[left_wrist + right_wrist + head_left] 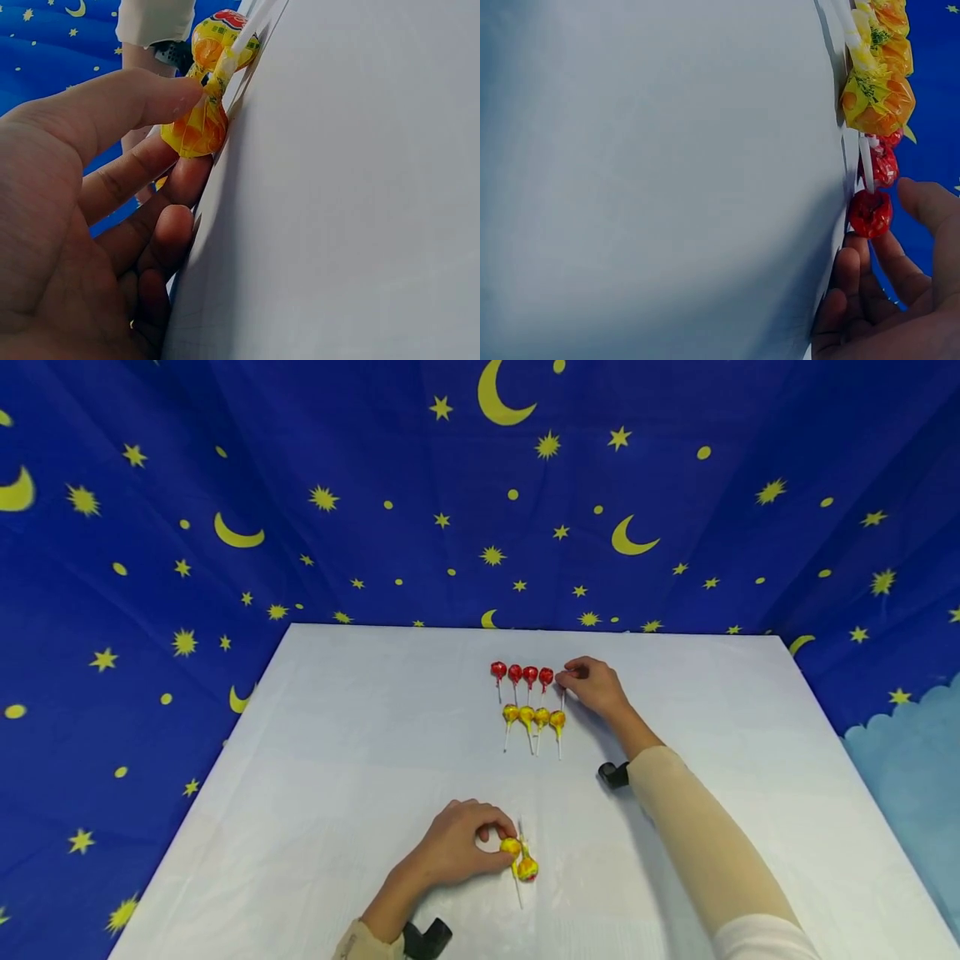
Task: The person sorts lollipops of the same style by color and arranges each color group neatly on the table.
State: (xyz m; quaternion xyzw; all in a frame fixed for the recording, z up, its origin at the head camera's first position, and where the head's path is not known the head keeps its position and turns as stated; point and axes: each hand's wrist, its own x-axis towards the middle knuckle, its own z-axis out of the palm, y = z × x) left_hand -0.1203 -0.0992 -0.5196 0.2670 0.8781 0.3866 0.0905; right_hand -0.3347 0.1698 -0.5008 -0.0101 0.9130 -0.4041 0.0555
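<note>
Near the table's front, my left hand (465, 843) pinches a yellow lollipop (511, 847) between thumb and fingers. A second yellow lollipop (528, 868) lies right beside it, its stick pointing the opposite way. In the left wrist view the thumb presses on the yellow wrapper (196, 131). Farther back, my right hand (596, 683) has its thumb and fingertips around a red lollipop (871, 214) at the right end of a row of red lollipops (530, 675). That lollipop's head is mostly hidden by the fingers in the head view; its stick points toward the front.
A row of several yellow lollipops (542, 718) lies just in front of the red row, sticks toward the front. The white table (337, 735) meets a blue cloth (390, 460) with yellow stars and moons at its back and sides.
</note>
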